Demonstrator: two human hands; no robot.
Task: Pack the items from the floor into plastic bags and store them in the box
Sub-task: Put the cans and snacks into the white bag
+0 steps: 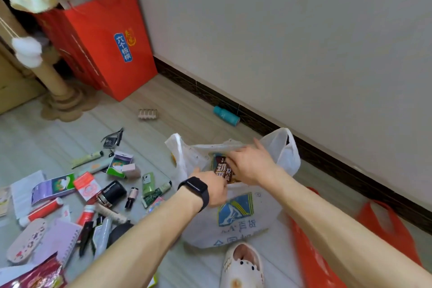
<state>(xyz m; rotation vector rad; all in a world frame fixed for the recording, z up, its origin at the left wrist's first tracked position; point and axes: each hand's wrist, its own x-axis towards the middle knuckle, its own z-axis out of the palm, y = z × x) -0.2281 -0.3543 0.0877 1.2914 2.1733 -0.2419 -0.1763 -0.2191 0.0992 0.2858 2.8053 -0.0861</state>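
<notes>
Stuffing the noodle packet (223,170) upright into the plastic bag (236,227), the person's right hand (251,166) is gripping its top while the left hand (214,188), nearer the floor clutter (112,192), is curling at the rim, grip unclear.

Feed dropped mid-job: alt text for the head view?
Both hands are at the mouth of a white plastic bag on the floor: the left hand holds its near rim, the right hand grips a dark packet inside. Loose items litter the floor to the left; an orange bag lies to the right.
</notes>
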